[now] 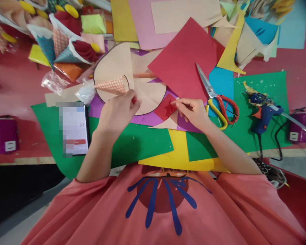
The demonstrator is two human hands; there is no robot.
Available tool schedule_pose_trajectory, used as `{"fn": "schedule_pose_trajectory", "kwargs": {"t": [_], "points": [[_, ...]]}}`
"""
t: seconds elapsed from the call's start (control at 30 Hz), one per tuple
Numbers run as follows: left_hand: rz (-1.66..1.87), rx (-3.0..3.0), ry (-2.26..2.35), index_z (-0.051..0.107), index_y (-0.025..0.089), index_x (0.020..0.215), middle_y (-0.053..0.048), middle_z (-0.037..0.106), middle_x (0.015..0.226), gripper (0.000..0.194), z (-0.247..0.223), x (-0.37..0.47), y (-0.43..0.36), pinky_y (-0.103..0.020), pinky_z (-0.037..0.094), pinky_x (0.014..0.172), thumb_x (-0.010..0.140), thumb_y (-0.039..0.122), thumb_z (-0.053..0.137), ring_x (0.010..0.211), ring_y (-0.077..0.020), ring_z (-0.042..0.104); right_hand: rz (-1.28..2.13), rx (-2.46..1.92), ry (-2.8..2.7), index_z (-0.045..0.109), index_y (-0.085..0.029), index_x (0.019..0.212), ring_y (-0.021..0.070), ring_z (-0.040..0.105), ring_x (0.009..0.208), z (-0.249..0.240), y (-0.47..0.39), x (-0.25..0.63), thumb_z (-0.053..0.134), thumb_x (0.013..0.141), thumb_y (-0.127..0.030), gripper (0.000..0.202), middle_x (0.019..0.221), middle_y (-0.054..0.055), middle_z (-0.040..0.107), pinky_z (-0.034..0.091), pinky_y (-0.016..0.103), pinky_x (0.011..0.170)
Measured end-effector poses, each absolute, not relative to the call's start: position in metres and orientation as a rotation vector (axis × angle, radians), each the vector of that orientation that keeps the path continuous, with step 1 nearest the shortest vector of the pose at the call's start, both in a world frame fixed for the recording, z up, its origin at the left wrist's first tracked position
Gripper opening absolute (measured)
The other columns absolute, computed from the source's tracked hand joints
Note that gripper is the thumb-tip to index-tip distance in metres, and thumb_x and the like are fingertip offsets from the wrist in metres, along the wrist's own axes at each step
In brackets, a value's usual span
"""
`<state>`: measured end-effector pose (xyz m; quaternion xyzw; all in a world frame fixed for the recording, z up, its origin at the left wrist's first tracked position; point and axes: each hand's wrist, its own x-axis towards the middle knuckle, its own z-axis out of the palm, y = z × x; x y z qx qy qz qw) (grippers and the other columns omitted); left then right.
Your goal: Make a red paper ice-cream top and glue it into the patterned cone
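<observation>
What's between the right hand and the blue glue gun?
In the head view, the scissors with red and yellow handles lie between the right hand and the glue gun, then bare green sheet.

Clock centred between left hand (118,110) and right hand (193,110) | way through: 6 o'clock over green sheet (142,139), 1 over flat red sheet (178,54) | in the way: scissors (211,92) 3, glue gun (264,117) beyond, phone (78,127) 9, paper cones (60,42) 10

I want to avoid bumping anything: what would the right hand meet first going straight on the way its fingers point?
For the right hand, most likely the small red paper by its fingertips; depth is unclear, and if it passed above, the left hand looks next in line.
</observation>
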<state>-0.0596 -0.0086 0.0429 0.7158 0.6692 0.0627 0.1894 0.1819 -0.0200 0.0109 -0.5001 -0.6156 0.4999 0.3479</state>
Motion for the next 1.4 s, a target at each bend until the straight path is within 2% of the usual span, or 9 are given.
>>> {"fn": "schedule_pose_trajectory", "kwargs": {"t": [0.1, 0.2, 0.37, 0.67, 0.9, 1.1, 1.17, 1.27, 1.4], "points": [[0.411, 2.039, 1.741, 0.054, 0.021, 0.074, 0.002, 0.057, 0.062, 0.007, 0.044, -0.057, -0.005, -0.025, 0.041, 0.061, 0.080, 0.016, 0.053, 0.059, -0.0127, 0.054, 1.280, -1.244, -1.504, 0.071, -0.014, 0.089, 0.0049, 0.046, 0.047, 0.012, -0.019, 0.182, 0.057, 0.089, -0.043, 0.032, 0.059, -0.003, 0.057, 0.035, 0.021, 0.047], [0.604, 2.014, 1.472, 0.052, 0.021, 0.076, 0.003, 0.059, 0.066, 0.010, 0.050, -0.046, -0.005, -0.023, 0.041, 0.059, 0.077, 0.011, 0.052, 0.061, -0.0096, 0.055, 1.233, -1.206, -1.432, 0.068, -0.016, 0.084, 0.0053, 0.047, 0.051, 0.012, -0.018, 0.181, 0.057, 0.088, -0.049, 0.035, 0.059, -0.004, 0.053, 0.036, 0.020, 0.049], [0.859, 1.953, 1.166, 0.050, 0.022, 0.092, 0.003, 0.060, 0.079, 0.014, 0.036, -0.020, -0.003, -0.022, 0.045, 0.060, 0.082, 0.013, 0.050, 0.066, -0.0080, 0.058, 1.187, -1.191, -1.469, 0.061, -0.017, 0.078, 0.0058, 0.046, 0.053, 0.013, -0.019, 0.180, 0.061, 0.084, -0.054, 0.037, 0.061, -0.004, 0.052, 0.034, 0.020, 0.047], [0.979, 1.748, 0.882, 0.049, 0.022, 0.088, 0.002, 0.059, 0.081, 0.007, 0.002, -0.005, -0.005, -0.022, 0.048, 0.064, 0.087, 0.018, 0.055, 0.071, -0.0081, 0.060, 1.345, -1.191, -1.424, 0.050, -0.019, 0.072, 0.0037, 0.042, 0.044, 0.016, -0.019, 0.179, 0.062, 0.083, -0.057, 0.041, 0.057, -0.007, 0.049, 0.030, 0.020, 0.041], [0.896, 1.312, 0.858, 0.051, 0.020, 0.089, 0.004, 0.059, 0.060, 0.036, 0.012, 0.000, -0.016, -0.020, 0.044, 0.050, 0.084, 0.055, 0.060, 0.052, -0.0077, 0.056, 1.314, -1.190, -1.607, 0.054, -0.020, 0.073, 0.0075, 0.048, 0.054, 0.021, -0.028, 0.176, 0.059, 0.087, -0.051, 0.035, 0.064, -0.003, 0.054, 0.036, 0.022, 0.049], [0.949, 1.369, 1.036, 0.050, 0.018, 0.073, 0.002, 0.059, 0.060, 0.037, 0.013, -0.001, -0.015, -0.019, 0.044, 0.052, 0.085, 0.052, 0.060, 0.052, -0.0060, 0.054, 1.215, -1.237, -1.643, 0.060, -0.019, 0.088, 0.0082, 0.050, 0.056, 0.020, -0.029, 0.182, 0.043, 0.096, -0.045, 0.031, 0.065, -0.003, 0.053, 0.037, 0.022, 0.052], [1.022, 1.350, 1.080, 0.051, 0.019, 0.074, 0.003, 0.059, 0.061, 0.035, 0.012, -0.002, -0.014, -0.019, 0.044, 0.053, 0.086, 0.051, 0.060, 0.054, -0.0062, 0.054, 1.180, -1.270, -1.745, 0.061, -0.020, 0.100, 0.0078, 0.049, 0.053, 0.019, -0.028, 0.183, 0.053, 0.091, -0.039, 0.023, 0.062, -0.005, 0.054, 0.037, 0.021, 0.051], [1.060, 1.322, 1.104, 0.049, 0.020, 0.073, 0.003, 0.059, 0.061, 0.036, 0.010, -0.003, -0.011, -0.019, 0.045, 0.053, 0.086, 0.052, 0.059, 0.054, -0.0065, 0.055, 1.048, -1.361, -1.997, 0.062, -0.020, 0.113, 0.0097, 0.052, 0.052, 0.015, -0.025, 0.182, 0.070, 0.078, -0.033, 0.039, 0.062, -0.005, 0.061, 0.039, 0.022, 0.053], [1.084, 1.326, 1.110, 0.048, 0.020, 0.073, 0.003, 0.058, 0.060, 0.040, 0.009, -0.004, -0.010, -0.020, 0.044, 0.052, 0.084, 0.057, 0.059, 0.053, -0.0069, 0.053, 0.870, -1.359, -2.029, 0.072, -0.019, 0.100, 0.0168, 0.069, 0.073, 0.010, -0.025, 0.181, 0.057, 0.088, -0.027, 0.021, 0.088, 0.005, 0.077, 0.051, 0.029, 0.068]]}}
